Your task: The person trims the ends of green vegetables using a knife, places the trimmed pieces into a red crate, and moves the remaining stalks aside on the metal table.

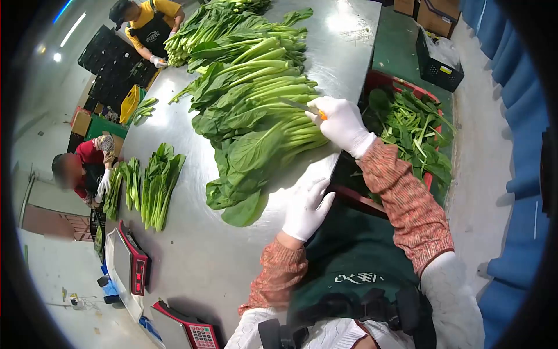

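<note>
My gloved right hand (344,123) is closed around the orange handle of a knife (297,105). Its blade points left, over the pale stems of a long heap of leafy greens (250,110) on the metal table. Near the table's edge, my gloved left hand (306,210) has its fingers stretched out and thumb apart, with nothing seen in it. The closest leaves of the heap lie to its left, not touching it.
A red basket (428,179) of loose leaves and stems stands beside the metal table (186,256). Two digital scales, a red one (138,273) and another (200,334), sit at lower left. Two people work across the table near smaller bunches of greens (160,186).
</note>
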A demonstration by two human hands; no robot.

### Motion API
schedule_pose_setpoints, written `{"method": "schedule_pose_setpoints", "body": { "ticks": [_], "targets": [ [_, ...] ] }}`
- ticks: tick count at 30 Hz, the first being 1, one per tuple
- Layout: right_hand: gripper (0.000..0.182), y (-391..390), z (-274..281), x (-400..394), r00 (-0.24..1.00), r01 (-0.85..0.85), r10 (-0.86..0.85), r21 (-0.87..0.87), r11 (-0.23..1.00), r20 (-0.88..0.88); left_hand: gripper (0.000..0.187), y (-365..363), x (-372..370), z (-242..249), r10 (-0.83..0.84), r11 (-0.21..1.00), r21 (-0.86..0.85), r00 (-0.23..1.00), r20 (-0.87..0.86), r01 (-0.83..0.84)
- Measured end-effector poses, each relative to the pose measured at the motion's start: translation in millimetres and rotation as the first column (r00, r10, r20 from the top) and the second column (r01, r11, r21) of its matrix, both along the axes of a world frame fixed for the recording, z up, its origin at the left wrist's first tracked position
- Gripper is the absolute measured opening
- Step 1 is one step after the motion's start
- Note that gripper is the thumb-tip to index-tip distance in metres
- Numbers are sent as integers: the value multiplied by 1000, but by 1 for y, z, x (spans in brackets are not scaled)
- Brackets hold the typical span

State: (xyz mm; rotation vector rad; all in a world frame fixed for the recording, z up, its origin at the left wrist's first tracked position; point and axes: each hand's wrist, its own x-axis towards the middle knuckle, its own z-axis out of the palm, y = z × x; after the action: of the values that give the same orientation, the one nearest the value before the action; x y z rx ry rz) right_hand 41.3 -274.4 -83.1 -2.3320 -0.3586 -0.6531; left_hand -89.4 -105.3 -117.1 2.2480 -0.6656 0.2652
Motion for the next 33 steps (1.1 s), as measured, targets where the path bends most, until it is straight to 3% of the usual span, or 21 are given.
{"method": "schedule_pose_setpoints", "body": {
  "ticks": [4,6,8,11,14,16,19,20,22,24,26,27,30,33],
  "targets": [
    [16,-18,37,-22,999,-24,33,346,938,-20,25,3,1,-1,-14,1000,-9,999,-52,14],
    [22,-32,53,-30,972,-31,169,621,783,-164,25,-4,3,4,-26,999,-21,999,-19,26],
    [23,-43,57,-39,944,39,211,724,689,-252,26,-11,2,7,-23,999,-33,998,59,25],
    [26,-54,54,-46,919,93,233,748,657,-318,29,-15,3,24,-41,999,-14,993,115,43],
    [25,-57,50,-57,897,108,262,751,651,-356,34,-22,10,50,48,999,-43,898,438,-33],
    [26,-58,49,-68,864,104,279,691,716,-420,38,-29,17,67,126,991,-33,793,596,-132],
    [28,-55,59,-95,771,92,344,628,773,-536,38,-43,28,80,109,976,81,778,618,-201],
    [31,-57,54,-100,741,31,442,683,729,-506,35,-46,28,74,88,983,81,816,571,-163],
    [35,-61,57,-116,747,62,462,742,668,-478,31,-54,30,65,30,994,79,881,472,-76],
    [35,-78,36,-122,838,110,377,800,590,-394,27,-63,25,60,30,999,-22,966,257,-25],
    [25,-88,21,-122,963,46,88,473,880,-256,21,-68,27,56,-46,978,-197,989,138,73],
    [20,-90,17,-123,987,32,26,352,935,-159,19,-70,29,51,-73,970,-223,991,112,96],
    [20,-96,13,-136,996,45,-34,149,988,-78,20,-73,28,48,-131,950,-295,988,-85,100],
    [21,-102,12,-138,990,99,-84,130,986,-117,18,-77,27,50,-228,917,-382,935,-273,112]
  ]
}}
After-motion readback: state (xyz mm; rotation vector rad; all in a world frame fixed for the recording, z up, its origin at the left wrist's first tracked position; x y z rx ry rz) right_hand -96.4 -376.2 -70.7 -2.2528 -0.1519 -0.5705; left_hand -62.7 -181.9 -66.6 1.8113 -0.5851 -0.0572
